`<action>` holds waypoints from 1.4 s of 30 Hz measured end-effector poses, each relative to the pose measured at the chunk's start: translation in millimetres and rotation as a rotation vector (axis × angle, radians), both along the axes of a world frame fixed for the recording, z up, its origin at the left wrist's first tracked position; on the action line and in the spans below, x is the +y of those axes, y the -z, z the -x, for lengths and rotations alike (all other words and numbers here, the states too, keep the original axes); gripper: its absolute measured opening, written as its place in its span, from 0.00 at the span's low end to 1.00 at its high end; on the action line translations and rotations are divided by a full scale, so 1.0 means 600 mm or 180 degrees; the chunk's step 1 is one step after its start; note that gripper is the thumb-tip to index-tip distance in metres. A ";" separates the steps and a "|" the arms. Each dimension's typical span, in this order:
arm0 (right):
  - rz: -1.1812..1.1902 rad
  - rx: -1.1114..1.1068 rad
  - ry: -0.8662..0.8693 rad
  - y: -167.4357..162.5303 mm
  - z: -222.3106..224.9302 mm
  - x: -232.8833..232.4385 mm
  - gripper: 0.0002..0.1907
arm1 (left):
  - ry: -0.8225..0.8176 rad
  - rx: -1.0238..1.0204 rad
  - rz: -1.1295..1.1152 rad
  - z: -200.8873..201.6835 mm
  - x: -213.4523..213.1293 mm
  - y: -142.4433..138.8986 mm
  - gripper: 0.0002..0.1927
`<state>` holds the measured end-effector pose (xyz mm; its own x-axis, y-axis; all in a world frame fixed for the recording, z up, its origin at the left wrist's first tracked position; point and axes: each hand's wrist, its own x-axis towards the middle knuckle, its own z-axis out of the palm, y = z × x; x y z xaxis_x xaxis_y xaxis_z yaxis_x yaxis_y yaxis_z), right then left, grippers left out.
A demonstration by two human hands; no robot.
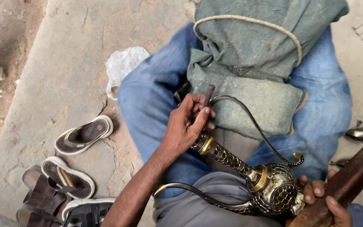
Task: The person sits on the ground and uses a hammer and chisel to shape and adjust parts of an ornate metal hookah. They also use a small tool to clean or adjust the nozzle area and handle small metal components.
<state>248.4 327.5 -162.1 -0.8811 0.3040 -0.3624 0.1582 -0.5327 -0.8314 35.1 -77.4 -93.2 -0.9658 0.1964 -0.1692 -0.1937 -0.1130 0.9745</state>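
Right hand [322, 197] clamped on ornate black-and-gold metal ewer [269, 189] near right, left hand [188, 124] farther, gripping dark tool [209, 96] at its long neck.

The left hand [188, 124] is up near the middle of the view, its bare forearm running in from the bottom edge at a slant, wrist bent a little and the back of the hand turned to the camera. Its fingers [198, 110] are curled shut around a thin stem, the thumb pressed along the side (the palm is hidden). The right hand [324, 197] sits low at the bottom right corner, only fingers and part of the knuckles showing, curled over the edge of what it grips, and both legs are folded, knees spread.
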 end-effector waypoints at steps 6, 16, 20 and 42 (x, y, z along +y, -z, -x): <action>0.0073 -0.0045 -0.0505 -0.016 0.040 0.031 0.38 | 0.0125 0.0742 -0.0251 0.025 -0.029 -0.032 0.09; -0.2341 -0.0547 -0.1590 -0.079 0.095 0.124 0.28 | 0.0558 0.0246 -0.0364 0.150 -0.014 -0.018 0.11; -0.2042 -0.0964 -0.1545 -0.109 0.110 0.123 0.22 | 0.0628 0.0853 0.0317 0.167 -0.008 -0.009 0.17; -0.4181 -0.0604 -0.2273 -0.178 0.404 -0.053 0.19 | 0.1807 0.2278 0.1508 0.242 -0.013 -0.008 0.24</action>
<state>6.1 295.4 -55.3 -0.9524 0.0330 -0.3032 0.2120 0.7863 -0.5804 -110.0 -85.0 -88.7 -0.6565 0.7182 0.2307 0.5449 0.2400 0.8034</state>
